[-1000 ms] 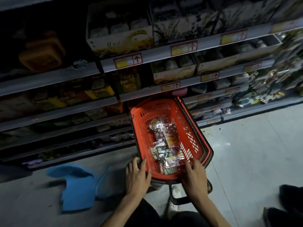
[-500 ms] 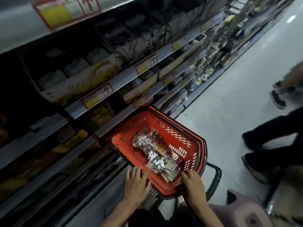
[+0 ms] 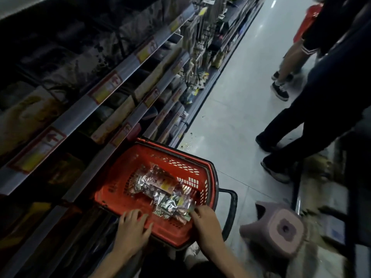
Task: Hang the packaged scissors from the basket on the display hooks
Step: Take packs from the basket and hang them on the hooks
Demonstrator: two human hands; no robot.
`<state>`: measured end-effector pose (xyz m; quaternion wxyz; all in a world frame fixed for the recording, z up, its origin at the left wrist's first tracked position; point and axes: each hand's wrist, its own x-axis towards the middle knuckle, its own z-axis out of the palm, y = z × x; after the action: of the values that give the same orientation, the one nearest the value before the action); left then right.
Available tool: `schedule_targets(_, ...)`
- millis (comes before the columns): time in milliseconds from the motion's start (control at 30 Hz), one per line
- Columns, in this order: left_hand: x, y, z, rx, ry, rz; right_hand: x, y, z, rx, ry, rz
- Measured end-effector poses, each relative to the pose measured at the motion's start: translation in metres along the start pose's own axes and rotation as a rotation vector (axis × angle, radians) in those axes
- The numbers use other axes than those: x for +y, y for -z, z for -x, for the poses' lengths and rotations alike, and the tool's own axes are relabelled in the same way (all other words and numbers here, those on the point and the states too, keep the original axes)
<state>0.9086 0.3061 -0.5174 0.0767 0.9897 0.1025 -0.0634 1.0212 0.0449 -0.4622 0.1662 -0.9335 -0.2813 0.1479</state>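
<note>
A red plastic basket (image 3: 186, 157) stands on the floor against the bottom of the shelving. Several shiny packaged scissors (image 3: 162, 189) lie in a heap inside it. My left hand (image 3: 132, 229) rests on the basket's near rim with the fingers spread. My right hand (image 3: 206, 221) lies over the near right rim, its fingertips at the nearest packages; whether it pinches one is unclear. Display hooks with hanging goods (image 3: 198, 47) show farther down the aisle on the left.
Shelves with price tags (image 3: 106, 87) run along the left. A pink stool (image 3: 281, 229) stands right of the basket. Two people's legs (image 3: 301, 121) stand in the aisle to the right. The basket's black handle (image 3: 230, 209) sticks out toward the stool.
The view has swung right, down the aisle. The stool and standing people came into sight. Both hands stay on the basket's near rim; the right hand reached slightly in toward the packages.
</note>
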Motion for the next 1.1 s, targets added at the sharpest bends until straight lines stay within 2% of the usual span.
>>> schedule_targets(133,-0.005,-0.001,-0.003,-0.029,0.011,0.023,-0.002,-0.011,-0.008,0.025,0.122,0.002)
schedule_targets(267,-0.014,0.006,-0.011,-0.080,0.005,0.067,-0.004,-0.032,-0.025,-0.085,0.108,0.098)
schedule_targets(500,-0.042,0.006,-0.037,-0.132,-0.042,0.156,-0.028,-0.062,-0.065,-0.370,-0.101,0.169)
schedule_targets(667,-0.053,0.004,-0.065,-0.165,0.039,0.212,-0.040,-0.098,-0.115,-0.502,-0.206,0.184)
schedule_targets(767,-0.054,0.001,-0.079,-0.168,0.077,0.245,-0.042,-0.118,-0.141,-0.513,-0.223,0.209)
schedule_targets(933,-0.054,-0.005,-0.085,-0.167,0.159,0.305,-0.027,-0.147,-0.173,-0.388,-0.286,0.164)
schedule_targets(1100,-0.055,-0.009,-0.086,-0.127,0.220,0.358,-0.015,-0.160,-0.181,-0.353,-0.212,0.194)
